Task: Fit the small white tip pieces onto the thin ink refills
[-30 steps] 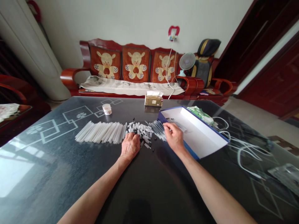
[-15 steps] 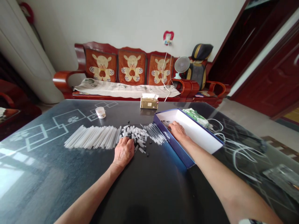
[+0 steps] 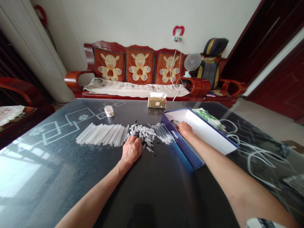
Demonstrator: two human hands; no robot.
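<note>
My left hand (image 3: 131, 149) rests knuckles-up on the dark glass table (image 3: 152, 190), its curled fingertips in a heap of small white and black caps (image 3: 143, 133). Left of the heap lies a row of white tubes (image 3: 103, 135); right of it, a fan of thin clear refills (image 3: 163, 132). My right hand (image 3: 184, 128) reaches over the near wall into the blue-edged white box (image 3: 209, 134), fingers bent down at its far left corner beside a dark thin piece (image 3: 174, 121). What the right fingers hold is hidden.
A tissue box (image 3: 157, 101) and a small white jar (image 3: 109, 110) stand at the table's far side. A green-white packet (image 3: 206, 116) and looping white cables (image 3: 251, 152) lie right of the box. A red wooden sofa (image 3: 142, 72) stands behind.
My right hand moved from the clear refills into the white box and stays at its far corner. My left hand has stayed on the cap heap.
</note>
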